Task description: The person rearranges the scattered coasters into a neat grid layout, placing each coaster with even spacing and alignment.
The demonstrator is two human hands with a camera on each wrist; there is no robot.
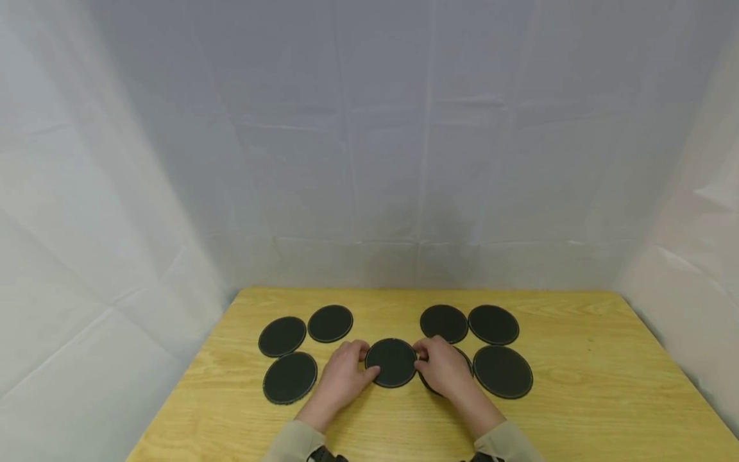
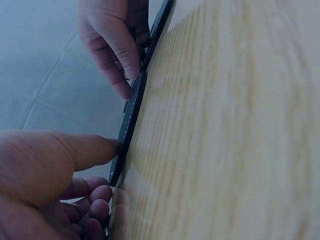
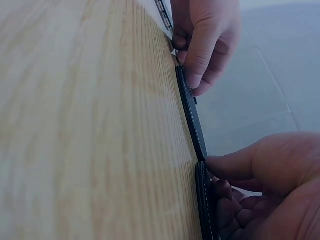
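Several round black coasters with pale stitched rims lie on a light wooden table [image 1: 577, 398]. My left hand [image 1: 369, 363] and right hand [image 1: 420, 363] pinch opposite edges of the middle coaster [image 1: 391, 362]. In the left wrist view my left hand [image 2: 111, 170] has its thumb on the coaster's rim [image 2: 132, 117], with the fingers curled at the edge below. The right wrist view shows my right hand [image 3: 215, 176] gripping the same coaster [image 3: 191, 112] the same way. A second coaster [image 1: 464, 359] lies partly hidden under my right hand.
Three coasters sit left of my hands: [image 1: 281, 336], [image 1: 330, 323], [image 1: 290, 377]. Three more sit on the right: [image 1: 443, 323], [image 1: 493, 325], [image 1: 502, 371]. White cloth walls [image 1: 369, 160] enclose the table at the back and sides.
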